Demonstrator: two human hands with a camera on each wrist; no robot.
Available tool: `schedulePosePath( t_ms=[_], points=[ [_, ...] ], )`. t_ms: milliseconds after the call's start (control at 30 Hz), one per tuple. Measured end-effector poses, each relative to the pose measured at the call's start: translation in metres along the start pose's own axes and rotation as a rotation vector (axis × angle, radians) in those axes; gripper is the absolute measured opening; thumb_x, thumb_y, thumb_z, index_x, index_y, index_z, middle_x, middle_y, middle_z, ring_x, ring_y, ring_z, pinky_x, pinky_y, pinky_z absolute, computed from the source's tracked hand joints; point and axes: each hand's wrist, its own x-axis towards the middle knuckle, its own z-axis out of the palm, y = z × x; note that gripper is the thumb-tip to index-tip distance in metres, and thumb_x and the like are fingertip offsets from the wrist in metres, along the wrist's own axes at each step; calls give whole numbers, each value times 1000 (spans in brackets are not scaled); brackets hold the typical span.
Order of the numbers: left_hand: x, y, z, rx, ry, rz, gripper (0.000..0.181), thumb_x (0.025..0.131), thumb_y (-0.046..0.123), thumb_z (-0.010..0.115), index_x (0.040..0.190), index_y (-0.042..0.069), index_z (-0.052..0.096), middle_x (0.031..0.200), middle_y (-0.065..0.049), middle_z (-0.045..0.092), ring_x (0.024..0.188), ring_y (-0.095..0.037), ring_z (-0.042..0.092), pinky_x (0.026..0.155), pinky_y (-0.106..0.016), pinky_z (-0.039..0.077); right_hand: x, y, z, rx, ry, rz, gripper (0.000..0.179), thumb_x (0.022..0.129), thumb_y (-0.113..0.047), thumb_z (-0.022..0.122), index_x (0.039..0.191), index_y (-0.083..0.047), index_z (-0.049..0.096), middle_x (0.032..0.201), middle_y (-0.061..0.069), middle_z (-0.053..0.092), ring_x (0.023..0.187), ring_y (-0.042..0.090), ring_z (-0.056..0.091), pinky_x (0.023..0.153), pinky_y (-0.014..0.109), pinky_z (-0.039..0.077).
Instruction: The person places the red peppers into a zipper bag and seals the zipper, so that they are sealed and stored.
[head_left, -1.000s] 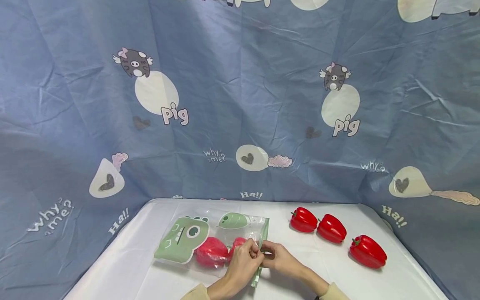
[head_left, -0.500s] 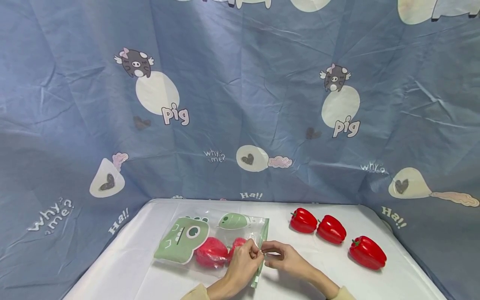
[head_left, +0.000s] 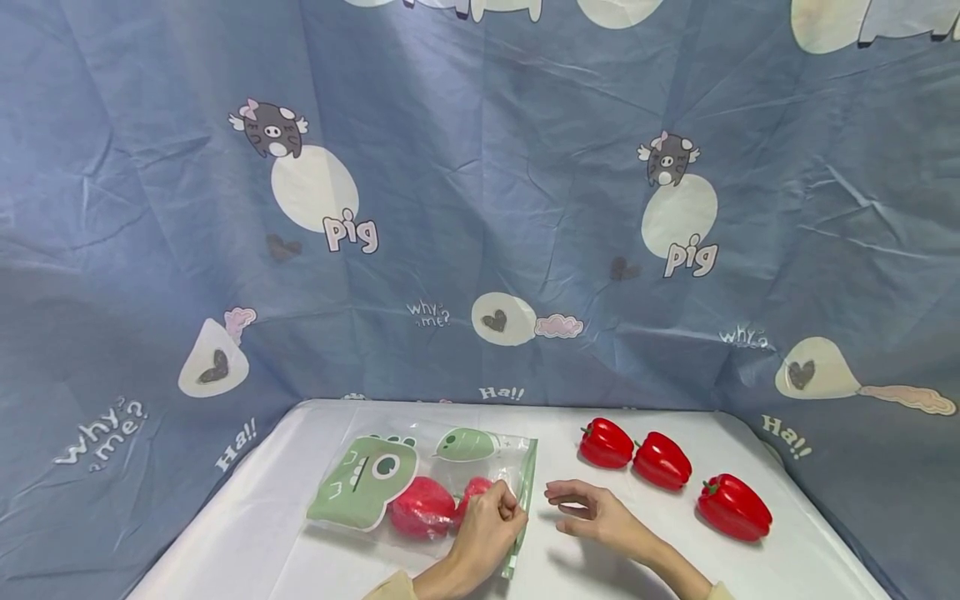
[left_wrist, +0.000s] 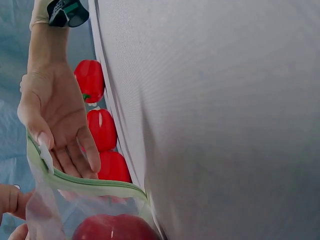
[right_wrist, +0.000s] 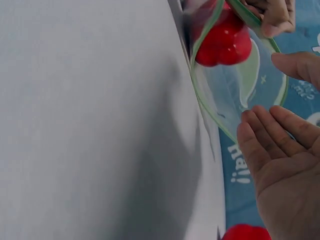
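A clear zip bag with a green monster print lies on the table, its green-edged mouth to the right. Red bell peppers show through it, one near the middle and another partly behind my left hand. That hand pinches the bag at its mouth with curled fingers. In the right wrist view the green rim forms a wide loop with a pepper inside. My right hand is just right of the mouth, fingers loosely spread, holding nothing.
Three more red bell peppers lie right of my right hand: two close together at the back and one nearer the right edge. A blue printed cloth hangs behind the white table.
My right hand has let go of the bag's mouth and moved right, its fingers spreading. The left hand stays pinching the bag, which has hardly shifted.
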Motion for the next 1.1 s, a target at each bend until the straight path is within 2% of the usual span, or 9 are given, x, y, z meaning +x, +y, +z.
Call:
schedulePosePath(
  t_ms=[133, 333, 500, 567, 700, 767, 933, 1100],
  points=[
    [-1, 0, 0, -2, 9, 8, 14, 74, 4, 63, 69, 14, 54, 55, 12, 50, 49, 6, 40, 45, -16, 37, -5, -2, -7, -6, 17, -1, 52, 88, -5, 65, 133, 10, 45, 136, 31, 48, 124, 26, 55, 102, 42, 42],
    [-1, 0, 1, 4, 15, 4, 14, 73, 4, 63, 69, 14, 54, 55, 13, 48, 50, 6, 39, 45, -15, 36, -10, -4, -18, -28, 53, -21, 48, 87, -6, 66, 131, 3, 49, 134, 32, 48, 122, 27, 56, 101, 43, 43],
    [-1, -1, 2, -2, 15, 1, 14, 73, 4, 63, 69, 14, 54, 55, 13, 49, 50, 6, 40, 46, -16, 38, -14, -6, -28, -52, 102, -28, 51, 87, -8, 67, 131, 7, 47, 133, 32, 50, 121, 25, 57, 99, 44, 43],
    [-1, -1, 2, -10, 14, 5, 14, 74, 4, 63, 69, 14, 54, 56, 12, 51, 50, 6, 41, 47, -16, 39, -15, -8, -32, -63, 128, -6, 52, 86, -9, 68, 131, 7, 47, 133, 31, 50, 121, 27, 57, 99, 41, 45],
    [0, -1, 1, -22, 12, 7, 13, 74, 4, 63, 70, 13, 55, 56, 12, 52, 50, 6, 43, 47, -16, 40, -15, -10, -41, -91, 175, 26, 51, 86, -10, 69, 131, 2, 49, 134, 28, 51, 121, 24, 57, 97, 28, 48],
    [0, -1, 0, -23, 11, 5, 13, 74, 4, 63, 70, 13, 55, 56, 12, 52, 51, 6, 42, 47, -16, 40, -16, -11, -45, -95, 204, 25, 51, 85, -12, 70, 131, 1, 50, 132, 26, 53, 119, 17, 59, 96, 22, 47],
    [0, -1, 1, -20, 10, -3, 13, 74, 4, 63, 70, 13, 54, 56, 12, 51, 50, 6, 42, 47, -16, 39, -17, -11, -57, -122, 282, 11, 56, 84, -13, 72, 131, 4, 49, 126, 19, 58, 113, 7, 59, 95, 23, 48],
    [0, -2, 2, -21, 8, -11, 13, 74, 4, 63, 70, 14, 55, 56, 12, 51, 51, 6, 43, 47, -16, 40, -17, -9, -67, -138, 338, 30, 57, 83, -15, 73, 132, 2, 49, 127, 24, 56, 111, 7, 59, 95, 25, 48]
  ],
)
